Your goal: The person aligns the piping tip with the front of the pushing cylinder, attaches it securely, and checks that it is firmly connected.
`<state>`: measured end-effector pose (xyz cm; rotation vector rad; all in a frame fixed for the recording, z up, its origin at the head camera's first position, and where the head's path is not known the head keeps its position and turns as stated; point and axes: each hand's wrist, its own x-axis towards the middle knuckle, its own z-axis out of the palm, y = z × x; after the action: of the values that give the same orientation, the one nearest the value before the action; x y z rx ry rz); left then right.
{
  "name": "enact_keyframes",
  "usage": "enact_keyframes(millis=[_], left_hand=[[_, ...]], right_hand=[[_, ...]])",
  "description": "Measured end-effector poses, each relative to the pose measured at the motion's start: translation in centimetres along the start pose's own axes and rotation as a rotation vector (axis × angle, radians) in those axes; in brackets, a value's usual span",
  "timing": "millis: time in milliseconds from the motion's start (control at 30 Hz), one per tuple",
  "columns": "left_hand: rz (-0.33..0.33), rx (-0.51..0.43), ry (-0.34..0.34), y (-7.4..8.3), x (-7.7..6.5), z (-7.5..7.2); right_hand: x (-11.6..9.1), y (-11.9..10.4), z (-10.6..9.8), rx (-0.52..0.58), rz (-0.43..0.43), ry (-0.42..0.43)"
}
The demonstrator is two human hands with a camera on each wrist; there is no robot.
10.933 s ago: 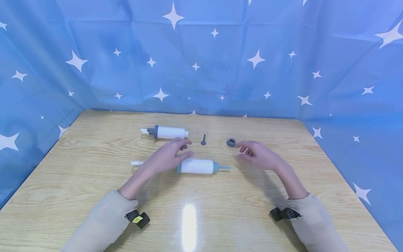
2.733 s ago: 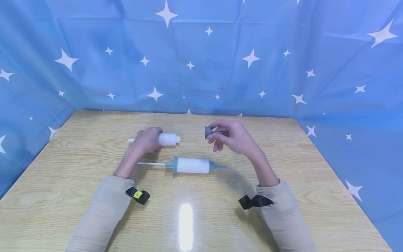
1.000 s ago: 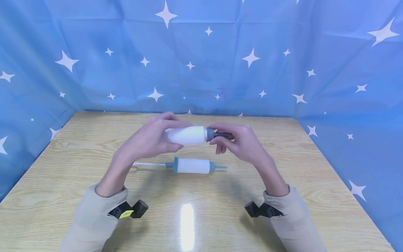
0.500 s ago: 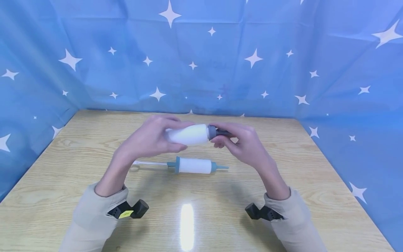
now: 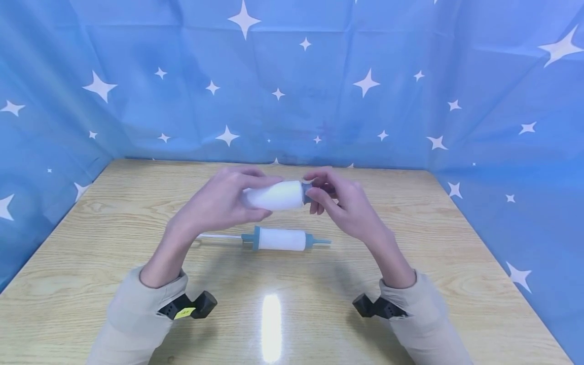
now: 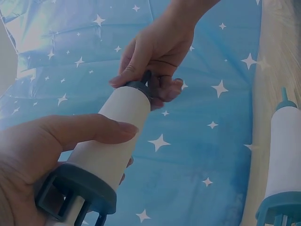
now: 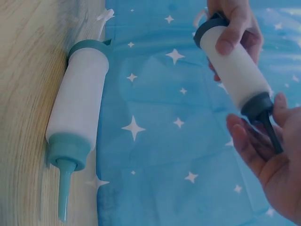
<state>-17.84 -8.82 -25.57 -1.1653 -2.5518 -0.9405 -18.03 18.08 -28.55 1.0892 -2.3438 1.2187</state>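
Observation:
My left hand [image 5: 223,197] grips the white barrel [image 5: 278,195] of an icing syringe, held up over the table and lying nearly level. In the left wrist view its dark grey collar [image 6: 84,186] sits near my palm, the thumb along the barrel. A dark grey nozzle cap [image 7: 257,106] is on the barrel's far end, its thin nozzle [image 7: 271,134] pointing into my right palm. My right hand [image 5: 347,203] pinches the cap with thumb and fingers. A second icing syringe [image 5: 282,239], white with blue-green ends, lies on the table below.
The wooden table [image 5: 292,284] spreads under both hands. Behind and beside it hangs a blue curtain [image 5: 292,116] with white stars. The second syringe's white rod [image 5: 220,236] reaches left beneath my left hand. Black cameras [image 5: 380,306] sit on both wrists.
Earlier the syringe, cap and nozzle lay apart on the table. My hands picked them up and brought cap and barrel end together. Lately my right fingers have shifted around the cap.

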Motion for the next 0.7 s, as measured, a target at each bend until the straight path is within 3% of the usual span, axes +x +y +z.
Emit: enact_keyframes(millis=[233, 700], left_hand=[[-0.057, 0.005, -0.003, 0.11, -0.05, -0.05], [-0.010, 0.029, 0.001, 0.27, 0.08, 0.27]], right_hand=[[0.08, -0.37, -0.25, 0.047, 0.003, -0.034], [-0.11, -0.38, -0.44, -0.018, 0.114, -0.102]])
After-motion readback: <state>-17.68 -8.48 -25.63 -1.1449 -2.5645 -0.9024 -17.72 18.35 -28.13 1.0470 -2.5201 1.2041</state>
